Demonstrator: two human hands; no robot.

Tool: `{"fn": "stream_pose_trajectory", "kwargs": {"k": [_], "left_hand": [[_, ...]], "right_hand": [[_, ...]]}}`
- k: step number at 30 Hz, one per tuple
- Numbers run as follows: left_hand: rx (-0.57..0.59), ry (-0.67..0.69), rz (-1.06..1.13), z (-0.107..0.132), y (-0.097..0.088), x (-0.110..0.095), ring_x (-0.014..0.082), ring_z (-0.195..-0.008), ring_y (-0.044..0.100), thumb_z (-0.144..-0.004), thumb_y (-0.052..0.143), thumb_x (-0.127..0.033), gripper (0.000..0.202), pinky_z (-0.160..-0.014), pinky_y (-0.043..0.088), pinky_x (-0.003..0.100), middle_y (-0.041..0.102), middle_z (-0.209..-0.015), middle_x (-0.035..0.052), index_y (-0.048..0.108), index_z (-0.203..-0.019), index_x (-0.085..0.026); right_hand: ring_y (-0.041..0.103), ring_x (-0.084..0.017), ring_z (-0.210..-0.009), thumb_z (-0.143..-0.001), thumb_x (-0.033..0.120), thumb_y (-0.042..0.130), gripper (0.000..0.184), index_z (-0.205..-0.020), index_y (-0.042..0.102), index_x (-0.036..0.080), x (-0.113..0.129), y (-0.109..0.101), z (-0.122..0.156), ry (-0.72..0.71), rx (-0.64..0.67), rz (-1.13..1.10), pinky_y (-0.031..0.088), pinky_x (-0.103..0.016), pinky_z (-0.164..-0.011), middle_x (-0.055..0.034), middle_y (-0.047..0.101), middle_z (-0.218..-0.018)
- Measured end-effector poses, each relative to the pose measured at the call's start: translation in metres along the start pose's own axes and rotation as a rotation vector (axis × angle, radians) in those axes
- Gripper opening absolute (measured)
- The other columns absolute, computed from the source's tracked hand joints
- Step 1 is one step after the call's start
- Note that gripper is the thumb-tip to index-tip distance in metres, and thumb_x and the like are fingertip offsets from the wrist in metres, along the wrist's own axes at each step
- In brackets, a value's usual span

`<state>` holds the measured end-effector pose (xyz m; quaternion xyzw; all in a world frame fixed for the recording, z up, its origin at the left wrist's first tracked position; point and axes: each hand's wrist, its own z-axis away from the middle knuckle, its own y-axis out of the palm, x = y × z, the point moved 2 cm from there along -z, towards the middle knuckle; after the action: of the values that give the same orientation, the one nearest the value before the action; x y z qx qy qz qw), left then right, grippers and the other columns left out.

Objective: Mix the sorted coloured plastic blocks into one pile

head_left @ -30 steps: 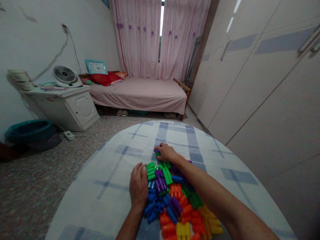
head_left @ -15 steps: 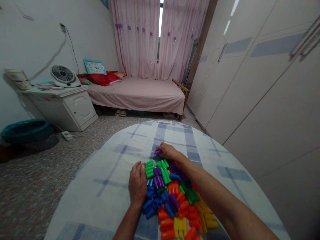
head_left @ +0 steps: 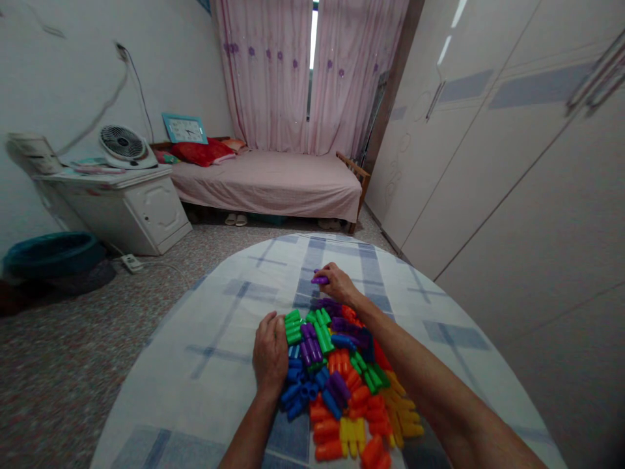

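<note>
My right hand [head_left: 338, 284] is raised at the far side of the pile, pinching a purple plastic toy piece [head_left: 319, 280] with short prongs. My left hand [head_left: 270, 352] rests on the table at the pile's left edge, fingers extended beside a green plastic piece [head_left: 293, 327] and apparently touching it. Near it lie a purple ribbed piece [head_left: 310, 345], blue pieces [head_left: 295, 393] and another green piece [head_left: 323, 335]. Orange pieces [head_left: 328, 430] and yellow pieces [head_left: 352, 438] are nearest me. My right forearm hides part of the pile's right side.
A blue-and-white checked cloth [head_left: 219, 339] covers the round table. Beyond it stand a bed [head_left: 293, 179] and a white cabinet [head_left: 156, 215] with a fan [head_left: 124, 144]. A teal bin [head_left: 53, 257] is on the floor at left, a wardrobe [head_left: 512, 195] at right.
My right hand has moved away from me and slightly right with the purple piece, uncovering purple and red pieces at the pile's far edge. My left hand has barely shifted.
</note>
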<state>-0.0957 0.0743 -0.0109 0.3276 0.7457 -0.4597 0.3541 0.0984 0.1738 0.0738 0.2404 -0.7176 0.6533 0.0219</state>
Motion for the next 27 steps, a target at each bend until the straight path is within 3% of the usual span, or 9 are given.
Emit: {"fn": "stream_pose_trajectory", "kwargs": {"k": [3,6,11,15,20,23,27], "left_hand": [[-0.005,0.005,0.000,0.000,-0.001,-0.002,0.0232,-0.116,0.050,-0.093,0.027,-0.045,0.046,-0.106,0.037,0.043,0.058,-0.118,0.0100,0.064,-0.103,-0.018],[-0.009,0.007,-0.005,0.001,-0.002,-0.003,0.0229,-0.115,0.051,-0.093,0.027,-0.045,0.046,-0.105,0.038,0.042,0.058,-0.118,0.0100,0.063,-0.104,-0.018],[0.006,0.007,-0.019,-0.001,-0.001,-0.002,0.0237,-0.115,0.050,-0.093,0.026,-0.045,0.048,-0.105,0.037,0.042,0.057,-0.118,0.0110,0.063,-0.105,-0.016],[0.019,0.011,-0.020,-0.001,-0.001,0.000,0.0242,-0.115,0.050,-0.093,0.024,-0.047,0.051,-0.105,0.037,0.042,0.057,-0.118,0.0113,0.063,-0.104,-0.016],[0.032,0.024,-0.019,-0.001,-0.002,-0.001,0.0236,-0.116,0.049,-0.093,0.023,-0.046,0.051,-0.106,0.035,0.041,0.056,-0.119,0.0109,0.062,-0.104,-0.017],[0.036,0.030,-0.025,-0.001,-0.002,-0.002,0.0232,-0.115,0.049,-0.093,0.024,-0.045,0.048,-0.106,0.035,0.041,0.057,-0.118,0.0099,0.063,-0.104,-0.018],[0.037,0.050,-0.011,-0.002,-0.003,-0.002,0.0230,-0.114,0.050,-0.093,0.025,-0.045,0.047,-0.105,0.036,0.041,0.058,-0.116,0.0099,0.062,-0.104,-0.017]], "right_hand": [[0.057,-0.016,-0.094,-0.075,0.010,0.062,0.027,-0.097,0.070,0.022,0.012,-0.031,0.024,-0.108,-0.119,-0.205,0.044,-0.027,-0.084,-0.0045,0.058,-0.102],[0.057,-0.015,-0.094,-0.073,0.006,0.062,0.030,-0.095,0.070,0.023,0.035,-0.047,0.061,-0.263,-0.031,-0.303,0.044,-0.026,-0.085,-0.0030,0.057,-0.102],[0.053,-0.017,-0.101,-0.071,0.008,0.067,0.039,-0.104,0.067,0.027,0.062,-0.036,0.116,-0.352,0.137,-0.247,0.043,-0.030,-0.089,-0.0035,0.052,-0.113],[0.052,-0.019,-0.107,-0.075,0.016,0.068,0.038,-0.111,0.065,0.029,0.065,-0.028,0.136,-0.339,0.151,-0.228,0.043,-0.031,-0.092,-0.0049,0.050,-0.121],[0.042,-0.023,-0.125,-0.076,0.029,0.071,0.039,-0.115,0.063,0.032,0.066,-0.039,0.153,-0.293,0.126,-0.247,0.035,-0.038,-0.104,-0.0049,0.044,-0.138],[0.041,-0.023,-0.127,-0.079,0.031,0.067,0.039,-0.117,0.062,0.033,0.057,-0.047,0.165,-0.198,0.014,-0.304,0.034,-0.041,-0.106,-0.0041,0.045,-0.138],[0.047,-0.022,-0.120,-0.087,0.032,0.051,0.030,-0.115,0.061,0.026,0.015,-0.040,0.191,0.117,-0.439,-0.380,0.037,-0.042,-0.103,-0.0068,0.054,-0.126]]}}
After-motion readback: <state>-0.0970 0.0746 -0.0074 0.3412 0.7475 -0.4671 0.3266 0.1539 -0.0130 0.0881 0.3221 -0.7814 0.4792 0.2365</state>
